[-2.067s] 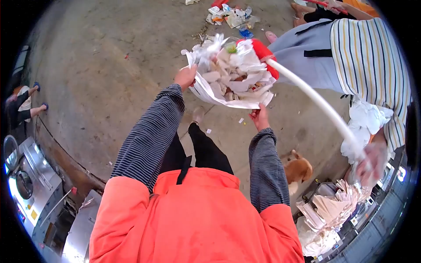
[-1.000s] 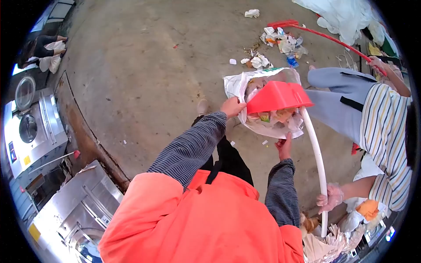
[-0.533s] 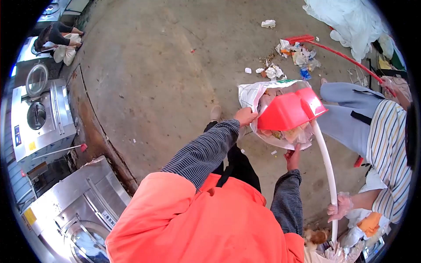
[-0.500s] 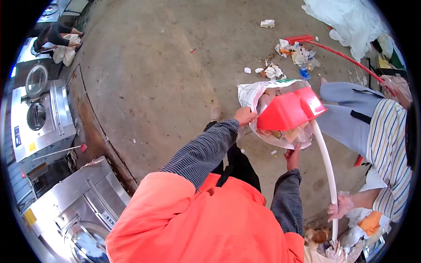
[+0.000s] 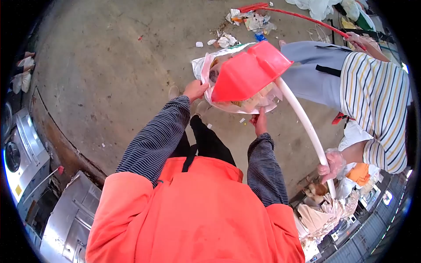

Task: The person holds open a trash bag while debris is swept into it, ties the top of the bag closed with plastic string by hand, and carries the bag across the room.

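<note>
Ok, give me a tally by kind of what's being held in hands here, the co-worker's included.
Bags: 1, the white bag, in the wearer's left hand and right hand
Dustpans: 1, the red dustpan with a white handle
Brooms: 1, the red broom
Total: 3

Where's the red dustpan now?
Head view, just right of upper centre: the dustpan is over the open mouth of the bag, with the left hand to its left and the co-worker's grey trousers to its right.
</note>
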Motion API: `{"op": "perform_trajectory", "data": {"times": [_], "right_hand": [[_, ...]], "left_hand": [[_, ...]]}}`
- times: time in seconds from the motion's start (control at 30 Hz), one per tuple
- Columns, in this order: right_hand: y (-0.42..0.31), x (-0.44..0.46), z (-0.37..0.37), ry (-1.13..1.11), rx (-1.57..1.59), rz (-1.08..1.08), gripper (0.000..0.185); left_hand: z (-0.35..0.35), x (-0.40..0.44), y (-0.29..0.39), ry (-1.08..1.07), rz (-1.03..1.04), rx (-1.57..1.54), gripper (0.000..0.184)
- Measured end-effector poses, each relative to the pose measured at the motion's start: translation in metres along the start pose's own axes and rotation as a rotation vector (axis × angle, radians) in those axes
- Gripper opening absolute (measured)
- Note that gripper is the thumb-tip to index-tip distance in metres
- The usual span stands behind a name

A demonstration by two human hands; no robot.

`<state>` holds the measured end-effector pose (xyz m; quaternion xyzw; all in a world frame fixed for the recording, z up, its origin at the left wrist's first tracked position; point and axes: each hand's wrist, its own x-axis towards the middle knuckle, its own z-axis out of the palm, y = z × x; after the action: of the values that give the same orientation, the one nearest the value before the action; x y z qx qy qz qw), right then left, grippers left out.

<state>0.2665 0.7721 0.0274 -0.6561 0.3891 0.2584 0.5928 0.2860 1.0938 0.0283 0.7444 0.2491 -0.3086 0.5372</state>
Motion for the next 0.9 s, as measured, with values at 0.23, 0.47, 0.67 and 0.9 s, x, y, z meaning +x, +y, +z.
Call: {"op": "perform_trajectory", "data": {"times": [0.23,0.47,0.67,0.9], "right_hand": [[0.001,-0.007,-0.003,0.008,0.011,0.012,0.046],[0.007,-0.004,-0.011,-0.03,-0.066,0.011,0.042],[0.003,-0.01,-0.009,-0.018,-0.074,0.017,0.042],[0.006,-0.012,-0.008,-0.019,-0.072,0.022,0.042]], "left_hand": [[0.0,-0.003,-0.002,0.0,0.037,0.007,0.039],[-0.006,-0.004,-0.005,-0.05,0.086,0.17,0.042],[0.012,0.019,-0.042,0.232,0.411,0.356,0.048],[0.008,-0.003,-0.031,0.139,0.283,0.071,0.045]]}}
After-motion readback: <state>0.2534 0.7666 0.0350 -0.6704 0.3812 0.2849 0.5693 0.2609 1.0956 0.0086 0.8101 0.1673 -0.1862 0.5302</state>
